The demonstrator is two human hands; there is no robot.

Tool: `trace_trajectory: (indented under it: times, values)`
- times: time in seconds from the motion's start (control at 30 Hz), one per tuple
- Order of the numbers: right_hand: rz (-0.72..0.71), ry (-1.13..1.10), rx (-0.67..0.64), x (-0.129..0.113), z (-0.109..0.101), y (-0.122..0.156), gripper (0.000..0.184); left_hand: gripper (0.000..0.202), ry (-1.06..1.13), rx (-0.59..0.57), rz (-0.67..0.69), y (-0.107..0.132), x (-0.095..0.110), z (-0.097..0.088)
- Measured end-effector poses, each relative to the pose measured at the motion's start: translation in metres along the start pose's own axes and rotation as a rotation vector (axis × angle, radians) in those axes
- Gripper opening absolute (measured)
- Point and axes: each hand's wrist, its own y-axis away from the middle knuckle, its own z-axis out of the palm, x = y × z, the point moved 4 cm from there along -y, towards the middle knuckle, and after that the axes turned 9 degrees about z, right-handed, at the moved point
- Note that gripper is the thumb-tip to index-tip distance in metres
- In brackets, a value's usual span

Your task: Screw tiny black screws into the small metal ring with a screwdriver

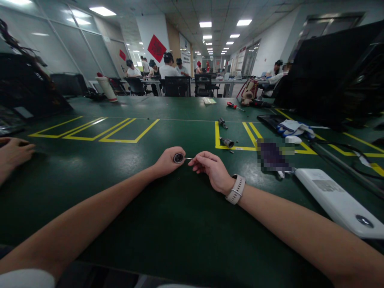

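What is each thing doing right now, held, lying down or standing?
round metal part, gripped in the left hand.
thin metal pin, pinched in the right hand, tip at the part.
metal cylinder, lying on its side, untouched.
red screwdriver, lying flat, untouched.
white bottle, standing.
work gloves, lying crumpled.

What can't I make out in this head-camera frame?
Head view:
Small round dark metal part in the left hand: too small, body covered by palm.
Thin metal pin in the right hand: rear end hidden inside grip.
Purple item: pixelated.
Another person's hand: cut by left edge.
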Motion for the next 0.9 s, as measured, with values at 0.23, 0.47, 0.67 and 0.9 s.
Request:
trace_trajectory:
  times: [0.23, 0.47, 0.67, 0.9]
  values:
    - [0.019, 0.092, 0.019, 0.0013, 0.0028, 0.0001, 0.012, 0.003, -0.165, -0.073, 0.017, -0.0013, 0.0003, 0.0021]
    - [0.043, -0.027, 0.026, 0.0003, -0.0005, -0.0019, 0.009, 0.007, -0.098, -0.052, 0.021, 0.0001, -0.0037, 0.0032]
    - [0.038, -0.050, 0.036, -0.0013, 0.0001, -0.0002, 0.011, 0.004, -0.116, -0.080, 0.025, -0.0008, -0.0040, 0.0043]
    - [0.018, -0.048, 0.044, 0.0006, -0.0006, -0.0012, 0.013, 0.003, -0.125, -0.094, 0.004, -0.0007, -0.0042, 0.0046]
